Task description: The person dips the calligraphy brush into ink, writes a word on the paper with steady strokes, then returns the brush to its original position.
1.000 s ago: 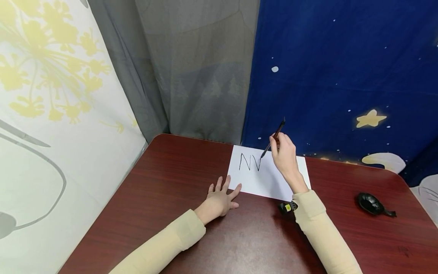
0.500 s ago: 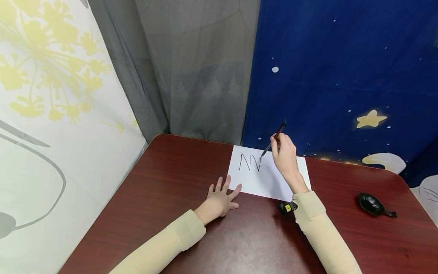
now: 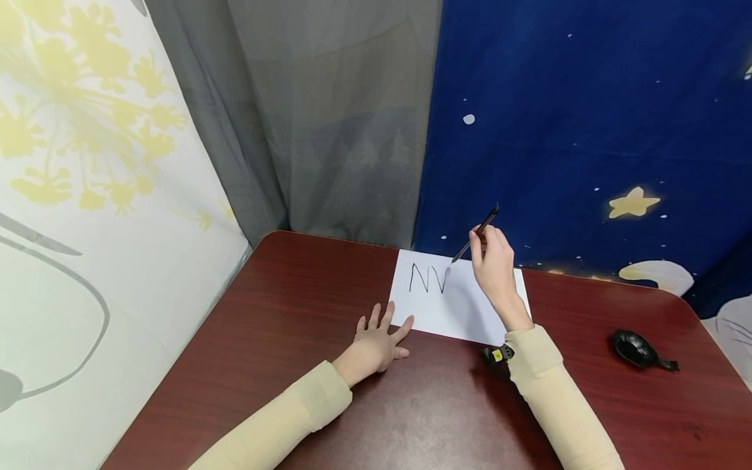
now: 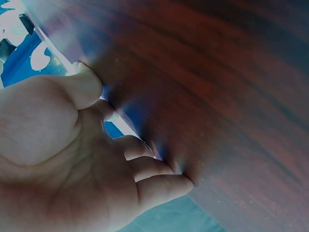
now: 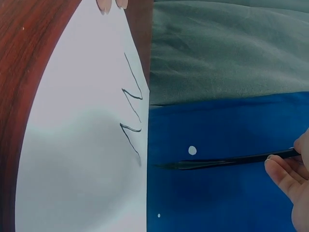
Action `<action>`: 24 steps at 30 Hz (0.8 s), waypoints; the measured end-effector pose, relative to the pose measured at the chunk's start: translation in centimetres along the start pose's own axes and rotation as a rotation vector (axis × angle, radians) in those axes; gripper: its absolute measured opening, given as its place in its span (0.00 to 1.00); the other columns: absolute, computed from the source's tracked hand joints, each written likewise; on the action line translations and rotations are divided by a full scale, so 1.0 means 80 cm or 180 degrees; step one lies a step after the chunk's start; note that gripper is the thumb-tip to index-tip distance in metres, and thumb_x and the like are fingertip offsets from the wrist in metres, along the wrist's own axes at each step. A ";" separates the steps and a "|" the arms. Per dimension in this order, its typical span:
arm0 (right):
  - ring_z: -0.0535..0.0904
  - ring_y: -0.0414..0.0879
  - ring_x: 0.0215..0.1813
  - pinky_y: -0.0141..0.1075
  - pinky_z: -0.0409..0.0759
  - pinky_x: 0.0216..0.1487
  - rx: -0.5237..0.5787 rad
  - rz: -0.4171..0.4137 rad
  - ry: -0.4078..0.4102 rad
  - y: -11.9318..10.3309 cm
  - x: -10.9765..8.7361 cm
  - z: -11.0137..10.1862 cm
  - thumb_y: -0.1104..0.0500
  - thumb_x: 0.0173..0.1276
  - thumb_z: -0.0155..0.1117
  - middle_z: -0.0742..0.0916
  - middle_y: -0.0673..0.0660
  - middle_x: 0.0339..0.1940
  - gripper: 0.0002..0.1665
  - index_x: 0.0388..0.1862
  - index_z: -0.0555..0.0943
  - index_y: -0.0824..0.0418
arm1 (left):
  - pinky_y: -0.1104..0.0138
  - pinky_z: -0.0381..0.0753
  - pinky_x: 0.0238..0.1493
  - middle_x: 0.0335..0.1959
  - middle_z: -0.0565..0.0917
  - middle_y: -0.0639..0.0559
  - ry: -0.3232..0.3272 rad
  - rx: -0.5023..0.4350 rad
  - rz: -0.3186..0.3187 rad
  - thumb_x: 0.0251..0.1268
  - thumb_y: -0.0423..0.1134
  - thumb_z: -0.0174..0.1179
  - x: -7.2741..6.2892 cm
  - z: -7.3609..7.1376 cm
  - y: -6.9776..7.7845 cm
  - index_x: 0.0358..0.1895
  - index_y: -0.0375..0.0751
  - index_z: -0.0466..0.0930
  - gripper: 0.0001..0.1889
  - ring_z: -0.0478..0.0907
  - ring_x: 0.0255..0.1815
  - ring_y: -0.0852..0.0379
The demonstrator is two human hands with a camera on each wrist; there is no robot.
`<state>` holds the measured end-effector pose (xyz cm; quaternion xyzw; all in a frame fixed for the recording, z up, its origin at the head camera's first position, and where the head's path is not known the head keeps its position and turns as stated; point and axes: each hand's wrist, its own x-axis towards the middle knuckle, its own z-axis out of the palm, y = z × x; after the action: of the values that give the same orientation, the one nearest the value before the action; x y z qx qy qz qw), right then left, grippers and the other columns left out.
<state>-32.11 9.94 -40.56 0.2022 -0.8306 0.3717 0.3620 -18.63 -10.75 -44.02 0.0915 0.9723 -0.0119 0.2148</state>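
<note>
A white sheet of paper (image 3: 425, 313) lies near the far edge of the table, bearing black strokes like an N and a V. My right hand (image 3: 493, 267) pinches a dark ink brush (image 3: 483, 225) between thumb and fingers, its shaft slanting up to the right. In the right wrist view the tip of the brush (image 5: 217, 162) stands just off the paper, beyond the end of the last stroke. My left hand (image 3: 374, 344) rests palm down with fingers spread, the index and middle fingertips on the sheet's lower left corner.
Toward the right of the dark red table (image 3: 305, 294) sits a small black dish (image 3: 634, 348) with a stub handle. Grey (image 3: 352, 130) and blue (image 3: 558, 130) curtains hang behind the far edge, and a patterned white cloth (image 3: 117, 274) hangs at the left.
My right hand has shifted slightly right and up, lifting the brush tip from the top of the V's right stroke. The brush leans more to the right. The left hand stays put.
</note>
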 end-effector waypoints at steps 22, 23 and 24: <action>0.81 0.57 0.37 0.47 0.81 0.37 -0.0046 0.0017 -0.0091 0.005 -0.005 0.004 0.63 0.78 0.58 0.82 0.67 0.36 0.11 0.41 0.79 0.72 | 0.49 0.51 0.77 0.84 0.39 0.48 0.0044 0.0050 0.0023 0.78 0.59 0.42 0.001 0.001 0.000 0.82 0.69 0.43 0.34 0.36 0.83 0.45; 0.81 0.58 0.37 0.47 0.81 0.37 -0.0042 0.0020 -0.0095 0.005 -0.005 0.004 0.63 0.78 0.58 0.82 0.67 0.36 0.11 0.41 0.79 0.72 | 0.50 0.51 0.77 0.84 0.38 0.48 0.0043 0.0051 0.0019 0.78 0.59 0.42 0.001 0.001 0.000 0.82 0.69 0.43 0.34 0.36 0.83 0.45; 0.81 0.58 0.37 0.47 0.81 0.37 -0.0041 0.0021 -0.0099 0.005 -0.005 0.004 0.63 0.78 0.58 0.82 0.67 0.36 0.10 0.41 0.79 0.72 | 0.50 0.50 0.77 0.84 0.38 0.48 0.0040 0.0049 0.0018 0.78 0.59 0.42 0.001 0.001 -0.001 0.82 0.69 0.42 0.34 0.36 0.83 0.45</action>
<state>-32.25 9.94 -41.19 0.2029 -0.8392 0.3644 0.3491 -18.70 -10.78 -44.12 0.0959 0.9732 -0.0181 0.2080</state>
